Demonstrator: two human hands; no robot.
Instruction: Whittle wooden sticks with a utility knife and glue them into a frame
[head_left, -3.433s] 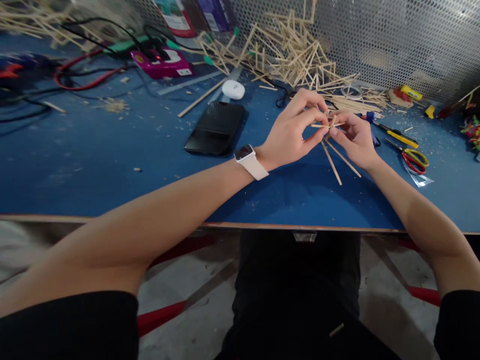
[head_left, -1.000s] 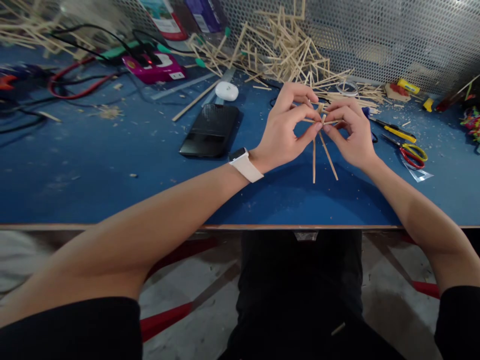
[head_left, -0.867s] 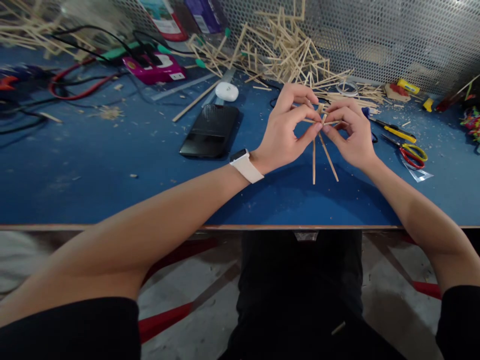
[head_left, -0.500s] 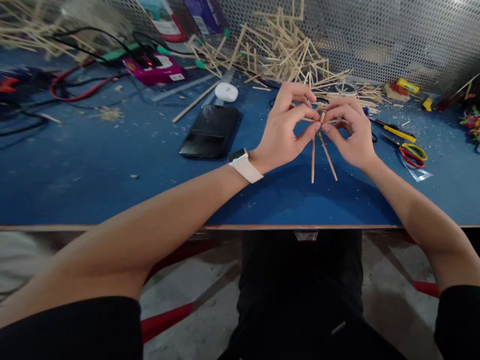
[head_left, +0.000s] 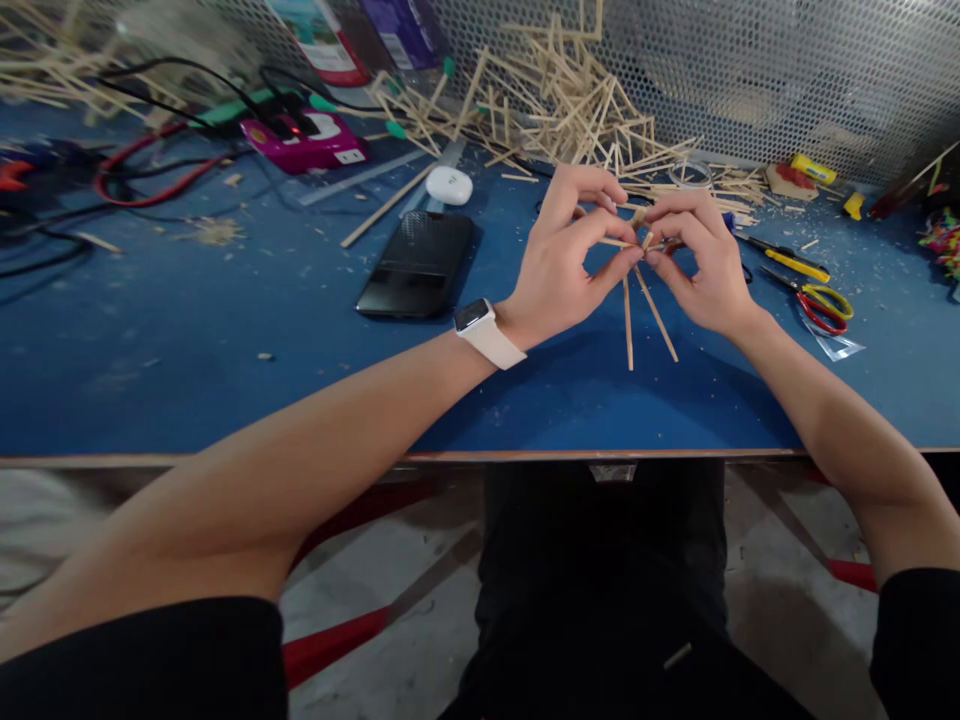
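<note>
Over the blue table (head_left: 187, 350), my left hand (head_left: 570, 260) and my right hand (head_left: 701, 265) meet fingertip to fingertip. Both pinch a small bundle of thin wooden sticks (head_left: 637, 300) where the sticks cross. Two long sticks hang down from the pinch toward me and a short one lies crosswise between the fingers. My left wrist carries a white smartwatch (head_left: 487, 332). The joint of the sticks is partly hidden by my fingers.
A black phone (head_left: 416, 265) and a white earbud case (head_left: 448, 185) lie left of my hands. Behind is a heap of wooden sticks (head_left: 577, 100) against a perforated metal wall. Scissors with red and yellow handles (head_left: 821, 300) and a yellow-handled tool (head_left: 787, 262) lie right. Cables and a pink device (head_left: 304, 140) sit far left.
Since 3.4 s ago the two hanging sticks have swung from slanting right to pointing nearly straight toward me. In the last second my hands barely moved.
</note>
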